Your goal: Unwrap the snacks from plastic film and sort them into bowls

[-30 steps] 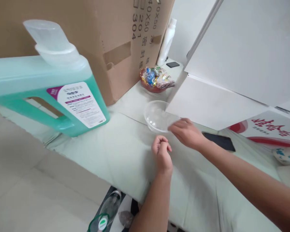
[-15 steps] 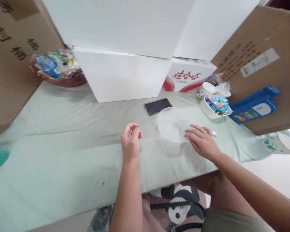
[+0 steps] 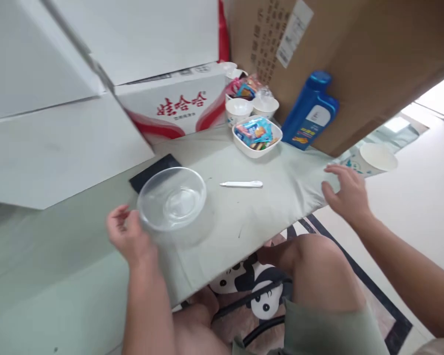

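My right hand (image 3: 347, 195) reaches out past the right end of the table, thumb and fingers apart. Its fingertips are close to a white paper cup (image 3: 377, 155) with a blue-green print; whether they touch it I cannot tell. My left hand (image 3: 128, 234), somewhat blurred, hovers at the left of a clear plastic bowl (image 3: 172, 199). Its fingers are loosely curled, with a gap to the thumb and nothing seen between them. The bowl stands upright on the cloth. Right of it lies a slim white pen-like tool (image 3: 241, 184).
Behind the bowl lies a dark phone (image 3: 153, 172), partly covered by it. A white bowl of snack packets (image 3: 257, 152), paper cups (image 3: 239, 111) and a blue bottle (image 3: 311, 111) stand at the back. White cartons (image 3: 181, 106) and a brown cardboard box (image 3: 355, 64) enclose the table.
The view has swung right. My right hand has left the clear bowl's side and moved right to the paper cup. The white pen-like tool, mostly hidden before, now shows fully.
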Available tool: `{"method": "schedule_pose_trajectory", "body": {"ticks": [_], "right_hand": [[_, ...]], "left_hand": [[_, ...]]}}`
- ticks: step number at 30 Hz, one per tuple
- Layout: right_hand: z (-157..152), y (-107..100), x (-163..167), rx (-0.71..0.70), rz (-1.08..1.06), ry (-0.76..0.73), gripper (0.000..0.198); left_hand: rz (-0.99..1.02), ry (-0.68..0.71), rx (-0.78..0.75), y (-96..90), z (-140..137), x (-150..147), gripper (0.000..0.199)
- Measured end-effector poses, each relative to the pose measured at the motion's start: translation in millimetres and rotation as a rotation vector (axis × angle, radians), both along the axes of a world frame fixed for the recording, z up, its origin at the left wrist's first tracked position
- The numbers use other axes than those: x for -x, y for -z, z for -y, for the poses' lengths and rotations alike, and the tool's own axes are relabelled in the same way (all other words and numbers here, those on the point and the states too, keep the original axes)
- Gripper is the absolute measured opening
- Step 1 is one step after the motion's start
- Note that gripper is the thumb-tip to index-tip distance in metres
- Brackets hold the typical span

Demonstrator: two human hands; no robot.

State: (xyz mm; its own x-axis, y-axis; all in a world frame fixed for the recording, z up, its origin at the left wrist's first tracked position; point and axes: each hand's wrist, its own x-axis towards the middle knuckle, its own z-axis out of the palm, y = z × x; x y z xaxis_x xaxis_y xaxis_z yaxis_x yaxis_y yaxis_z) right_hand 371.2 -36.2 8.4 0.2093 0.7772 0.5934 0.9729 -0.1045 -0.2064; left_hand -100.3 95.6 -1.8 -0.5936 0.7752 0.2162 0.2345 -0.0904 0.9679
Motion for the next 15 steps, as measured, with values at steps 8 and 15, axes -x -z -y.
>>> {"method": "schedule_pose_trajectory", "body": {"ticks": [8, 15], "right_hand": [[24.9, 25.6, -153.3, 0.059, -0.064, 0.415, 0.051], [46.0, 0.5, -78.5, -0.092, 0.074, 0.21, 0.039]], "left_hand": [[0.417, 0.093, -0.057, -3.4, -10.3, -16.9, 0.03], [0.504, 0.131, 0.028, -5.1, -4.0, -25.6, 0.037]]}}
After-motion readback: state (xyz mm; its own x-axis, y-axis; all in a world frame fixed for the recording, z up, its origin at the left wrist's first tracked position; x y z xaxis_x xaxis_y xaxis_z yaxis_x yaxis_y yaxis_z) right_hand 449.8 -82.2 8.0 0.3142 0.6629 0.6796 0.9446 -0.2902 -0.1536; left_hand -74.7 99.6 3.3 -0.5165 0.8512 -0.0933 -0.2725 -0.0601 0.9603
